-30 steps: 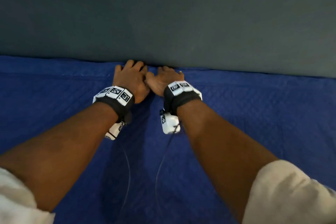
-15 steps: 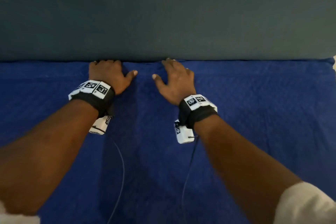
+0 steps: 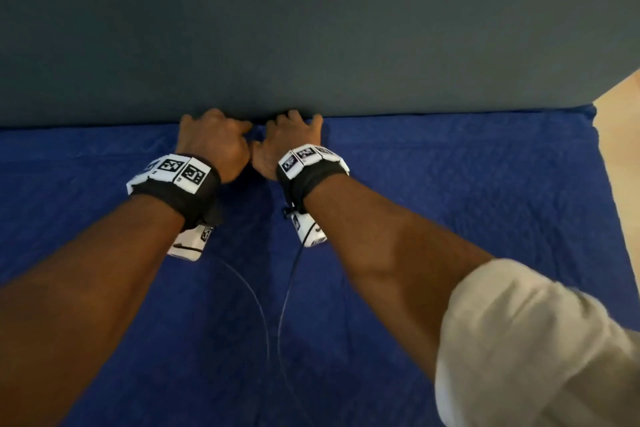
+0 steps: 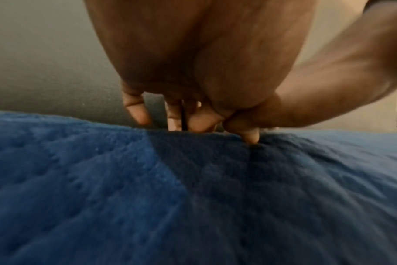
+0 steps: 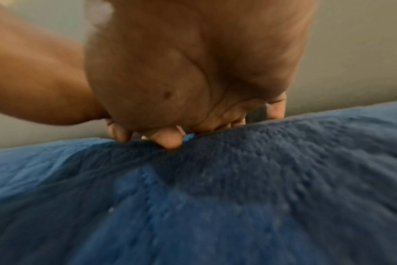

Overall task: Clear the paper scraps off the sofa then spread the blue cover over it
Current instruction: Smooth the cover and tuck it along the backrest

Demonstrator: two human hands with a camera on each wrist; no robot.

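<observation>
The blue quilted cover (image 3: pixel 450 201) lies flat over the sofa seat, and its back edge meets the grey backrest (image 3: pixel 311 28). My left hand (image 3: pixel 214 139) and right hand (image 3: pixel 291 139) sit side by side at that edge, almost touching. In the left wrist view my left hand (image 4: pixel 224 132) has its fingers down behind the cover (image 4: pixel 193 197) edge and its thumb pressed on the front. In the right wrist view my right hand (image 5: pixel 193 133) pinches the cover (image 5: pixel 215 197) edge the same way. No paper scraps are in view.
The cover's right end (image 3: pixel 588 121) stops at the sofa's edge, with pale wooden floor (image 3: pixel 620 166) beyond it. Two thin cables (image 3: pixel 270 322) trail from my wrists across the cover toward me.
Half a second ago my hands lay apart and flat along the back edge. They have come back together at the middle, with fingers now dug in at the crease.
</observation>
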